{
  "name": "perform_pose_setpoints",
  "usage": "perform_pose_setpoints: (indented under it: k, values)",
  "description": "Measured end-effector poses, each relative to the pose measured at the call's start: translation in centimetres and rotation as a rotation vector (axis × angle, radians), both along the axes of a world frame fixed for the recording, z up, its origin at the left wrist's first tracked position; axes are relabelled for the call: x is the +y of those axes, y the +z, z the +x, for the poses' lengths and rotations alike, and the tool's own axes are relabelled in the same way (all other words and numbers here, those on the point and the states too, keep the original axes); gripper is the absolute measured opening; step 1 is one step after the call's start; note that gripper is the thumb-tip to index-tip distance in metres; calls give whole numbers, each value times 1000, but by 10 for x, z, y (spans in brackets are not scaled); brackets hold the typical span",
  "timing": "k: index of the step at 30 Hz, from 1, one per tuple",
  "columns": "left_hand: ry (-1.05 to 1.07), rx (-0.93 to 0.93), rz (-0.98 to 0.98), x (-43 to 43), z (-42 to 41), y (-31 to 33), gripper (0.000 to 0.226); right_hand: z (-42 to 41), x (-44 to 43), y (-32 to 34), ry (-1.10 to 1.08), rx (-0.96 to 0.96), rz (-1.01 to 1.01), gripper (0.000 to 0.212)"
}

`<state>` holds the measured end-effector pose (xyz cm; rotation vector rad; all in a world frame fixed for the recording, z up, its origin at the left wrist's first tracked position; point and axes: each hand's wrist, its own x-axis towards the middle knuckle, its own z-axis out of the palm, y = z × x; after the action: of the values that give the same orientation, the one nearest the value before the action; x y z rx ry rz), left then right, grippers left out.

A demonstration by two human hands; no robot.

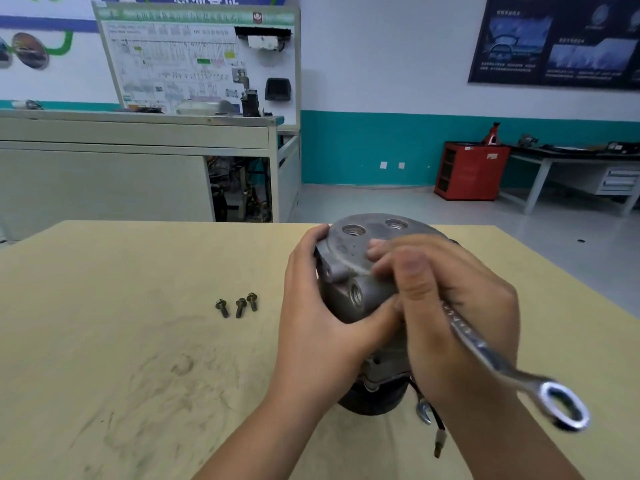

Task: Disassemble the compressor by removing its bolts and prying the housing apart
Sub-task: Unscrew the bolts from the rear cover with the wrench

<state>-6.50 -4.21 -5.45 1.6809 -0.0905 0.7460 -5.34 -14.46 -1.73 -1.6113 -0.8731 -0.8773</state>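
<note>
Trailing wire [439, 441]: a black lead with a pale plug is being left lying on the table [138, 341], just beside the right wrist. A silver hooked metal end is being half hidden next to it, and what it belongs to cannot be told.
Wrench [485, 355]: a silver wrench is being held at a slant. Its blurred ring end is being pointed toward the viewer and to the right, and its other end is being hidden by the hand.
Right hand [450, 306]: is being clamped round the wrench shank, with fingers curled and thumb laid on top. The fingertips are being pressed on the grey plate of the compressor [349, 251].
Left hand [322, 313]: is being wrapped round the compressor's left side, with the thumb on the near face and the fingers curled over the far edge.
Compressor: is being steadied on the table, right of its middle, between both hands. Its grey end plate with two threaded holes is being turned up and away, a third hole is being shown on the near side, and its dark round end is being rested nearest the viewer.
Bolts [239, 306]: three loose bolts are being left side by side on the table, left of the compressor and apart from it.
Table: the pale top is being marked by grey smudges at near left.
Bench [104, 168]: a grey bench is being topped by a wiring board [194, 60], behind the table at left.
Cabinet [471, 171]: a red cabinet is being stood against the teal-banded wall, far right.
</note>
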Motion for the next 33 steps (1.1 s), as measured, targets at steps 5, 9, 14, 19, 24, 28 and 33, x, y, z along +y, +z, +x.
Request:
perform_pose_setpoints:
  k: [5, 9, 14, 19, 24, 28, 33]
  values:
    - [-28, -22, -44, 5, 0, -2, 80, 8, -12, -6, -37, 352, 252, 18]
    - [-34, -33, -40, 4, 0, -1, 79, 19, -20, 1, 62, 597, 456, 42]
    - [-29, -23, -26, 1, 1, -1, 80, 35, -22, 7, 42, 750, 458, 61]
    - [-13, -46, -21, -1, 1, -3, 77, 55, -23, 28, -23, 827, 108, 21]
    - [-8, -43, -2, -1, 2, -2, 76, 60, -11, 55, -211, 777, -282, 39]
    - [-11, -36, 4, 0, 1, -1, 77, 40, 9, 64, -291, 599, -587, 24]
    - [-3, -30, -1, 0, 0, 0, 71, 17, 18, 58, -250, 417, -715, 15]
